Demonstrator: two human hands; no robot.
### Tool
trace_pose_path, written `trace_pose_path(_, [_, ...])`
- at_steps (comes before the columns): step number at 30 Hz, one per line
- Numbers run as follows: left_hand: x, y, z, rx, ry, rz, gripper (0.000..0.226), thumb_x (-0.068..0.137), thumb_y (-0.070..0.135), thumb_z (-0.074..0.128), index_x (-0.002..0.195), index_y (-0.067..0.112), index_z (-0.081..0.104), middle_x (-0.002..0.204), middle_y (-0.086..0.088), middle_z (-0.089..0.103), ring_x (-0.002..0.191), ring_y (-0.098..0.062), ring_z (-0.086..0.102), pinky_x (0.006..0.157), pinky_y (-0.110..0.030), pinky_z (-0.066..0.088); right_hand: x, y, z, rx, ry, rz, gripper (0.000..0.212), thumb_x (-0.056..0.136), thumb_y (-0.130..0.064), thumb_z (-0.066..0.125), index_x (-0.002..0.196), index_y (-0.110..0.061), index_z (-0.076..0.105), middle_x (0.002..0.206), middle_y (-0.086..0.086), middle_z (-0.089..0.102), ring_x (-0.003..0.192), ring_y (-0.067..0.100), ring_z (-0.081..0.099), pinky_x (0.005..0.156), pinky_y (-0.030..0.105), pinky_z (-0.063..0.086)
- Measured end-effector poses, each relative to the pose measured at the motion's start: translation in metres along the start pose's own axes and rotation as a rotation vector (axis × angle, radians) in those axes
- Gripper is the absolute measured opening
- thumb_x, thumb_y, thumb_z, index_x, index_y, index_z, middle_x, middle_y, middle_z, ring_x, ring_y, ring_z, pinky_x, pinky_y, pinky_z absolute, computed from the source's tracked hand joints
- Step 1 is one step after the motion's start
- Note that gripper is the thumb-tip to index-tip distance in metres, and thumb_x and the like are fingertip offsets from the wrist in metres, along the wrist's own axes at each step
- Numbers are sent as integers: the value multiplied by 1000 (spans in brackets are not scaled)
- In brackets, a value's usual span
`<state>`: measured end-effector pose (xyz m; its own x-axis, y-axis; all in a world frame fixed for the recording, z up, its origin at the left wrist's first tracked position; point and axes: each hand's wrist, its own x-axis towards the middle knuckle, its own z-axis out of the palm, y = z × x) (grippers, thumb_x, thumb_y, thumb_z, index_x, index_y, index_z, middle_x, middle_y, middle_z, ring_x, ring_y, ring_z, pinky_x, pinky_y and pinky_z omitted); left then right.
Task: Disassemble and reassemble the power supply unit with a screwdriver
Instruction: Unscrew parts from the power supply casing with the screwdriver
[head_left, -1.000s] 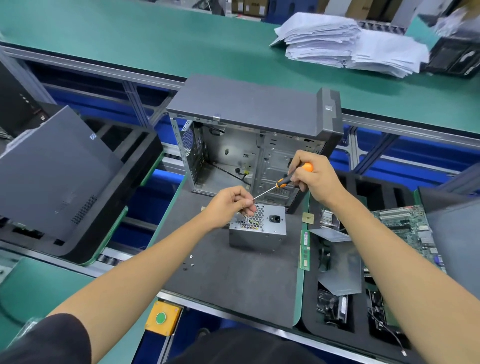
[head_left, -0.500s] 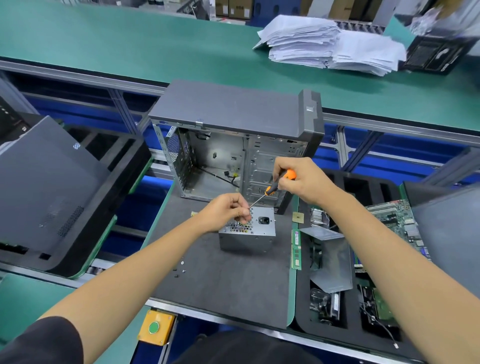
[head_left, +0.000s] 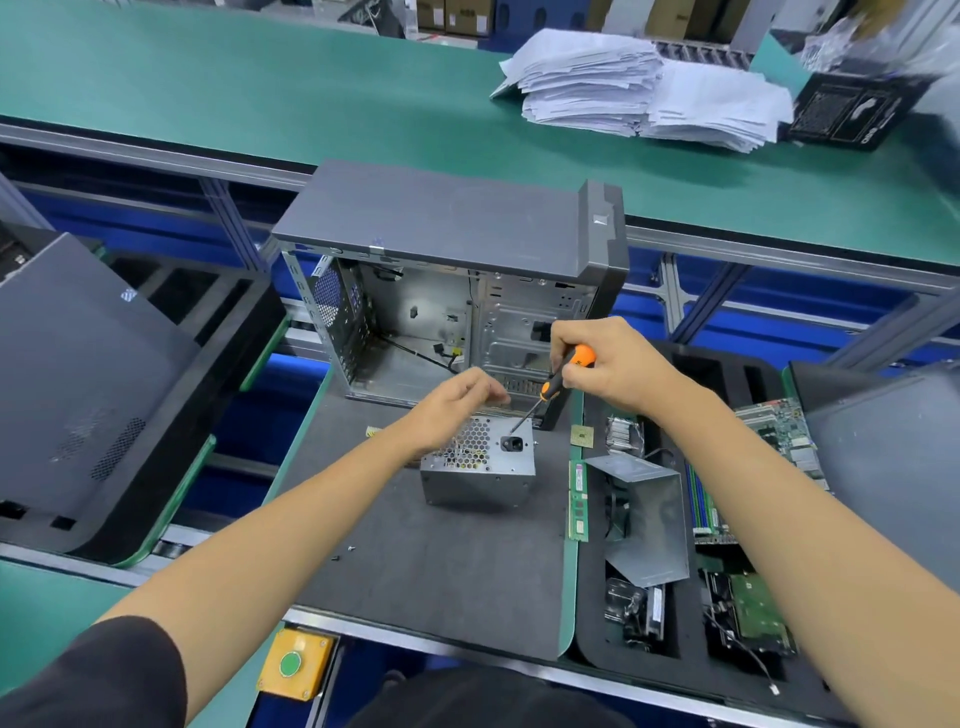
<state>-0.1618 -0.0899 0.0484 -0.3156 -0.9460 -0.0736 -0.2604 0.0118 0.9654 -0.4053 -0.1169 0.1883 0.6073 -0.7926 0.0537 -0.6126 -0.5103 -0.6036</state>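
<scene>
Head camera, looking down over two bare forearms at a dark mat on a green worktop. A small metal power supply unit (head_left: 478, 465) stands on the mat near its far edge, just in front of an open, emptied computer case (head_left: 447, 291); its top face shows a honeycomb vent and a black power socket. The right hand (head_left: 608, 366) is closed around the orange and black handle of a screwdriver (head_left: 553, 387), whose thin shaft slants down and left so the tip sits at the unit's top face, close to the socket. The left hand (head_left: 457, 402) hovers over the vent side with its fingers loosely curled; whether the grip pinches a screw or holds nothing cannot be told. A few tiny loose screws (head_left: 343, 553) lie on the mat toward its near left corner. Along the mat's right edge, a black tray (head_left: 597, 623) holds removed parts, including circuit boards and a bent metal plate. Judging from this, the step in hand is working a screw on the unit's casing. The next move likely calls for seating the tip squarely in a screw head and steadying the unit with the left hand before turning.
</scene>
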Motion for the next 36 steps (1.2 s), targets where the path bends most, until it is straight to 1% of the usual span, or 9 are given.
trace_pose_path(4, [30, 6, 10, 352, 18, -136, 31, 105, 47, 45, 106, 20, 62, 105, 4, 67, 100, -14, 62, 94, -41, 51, -4, 6, -10, -36, 1, 4, 9, 68, -26, 52, 75, -28, 57, 70, -9, 64, 67, 10, 61, 58, 27, 46])
trace_pose_path(7, [53, 16, 24, 433, -292, -219, 46, 105, 55, 38, 105, 21, 69, 120, -1, 69, 110, -15, 61, 107, -40, 44, -4, 7, -16, -44, -6, 1, 7, 68, -26, 51, 72, -30, 54, 68, -11, 62, 66, 9, 61, 57, 24, 41])
trace_pose_path(11, [67, 25, 38, 371, -589, -339, 66, 106, 58, 29, 112, 12, 75, 93, 21, 73, 115, -11, 52, 114, -41, 32, -5, 10, -16, -80, -18, -3, 8, 66, -29, 50, 72, -28, 55, 68, -10, 62, 66, 10, 60, 57, 29, 45])
trace_pose_path(16, [70, 13, 38, 405, -512, -359, 54, 106, 55, 35, 105, 22, 78, 123, -2, 62, 124, -24, 53, 107, -39, 34, -6, 16, -12, -95, -33, -10, 10, 66, -32, 48, 73, -26, 53, 70, -12, 61, 66, 8, 58, 56, 26, 40])
trace_pose_path(19, [66, 4, 37, 407, -461, -306, 49, 108, 50, 38, 104, 20, 77, 101, -7, 68, 100, -16, 63, 96, -35, 44, -5, 18, -9, -95, -43, 0, 5, 69, -28, 51, 73, -28, 54, 72, -14, 62, 69, 7, 61, 56, 29, 45])
trace_pose_path(23, [66, 2, 37, 424, -457, -254, 44, 108, 47, 40, 111, 20, 75, 115, -9, 69, 107, -19, 61, 110, -41, 41, -2, 17, -6, -83, -57, 14, 4, 71, -25, 53, 74, -27, 54, 71, -14, 62, 68, 6, 61, 57, 28, 45])
trace_pose_path(30, [78, 11, 30, 484, -580, -425, 31, 105, 52, 42, 107, 24, 54, 94, 7, 50, 89, -14, 48, 89, -33, 37, 1, 17, -2, -100, -84, 20, 8, 74, -18, 56, 74, -26, 54, 73, -8, 64, 72, 8, 63, 64, 34, 51])
trace_pose_path(32, [80, 15, 25, 512, -635, -483, 40, 104, 57, 41, 111, 20, 54, 106, -1, 53, 100, -21, 47, 90, -35, 38, 1, 18, -2, -99, -88, 25, 10, 75, -17, 57, 74, -27, 55, 74, -8, 65, 73, 8, 64, 66, 36, 53])
trace_pose_path(36, [81, 22, 19, 537, -717, -628, 76, 94, 75, 39, 150, 26, 47, 158, 1, 41, 146, -23, 36, 122, -50, 24, 2, 19, -2, -90, -82, 29, 7, 72, -21, 54, 73, -28, 55, 74, -9, 65, 73, 8, 64, 65, 35, 52])
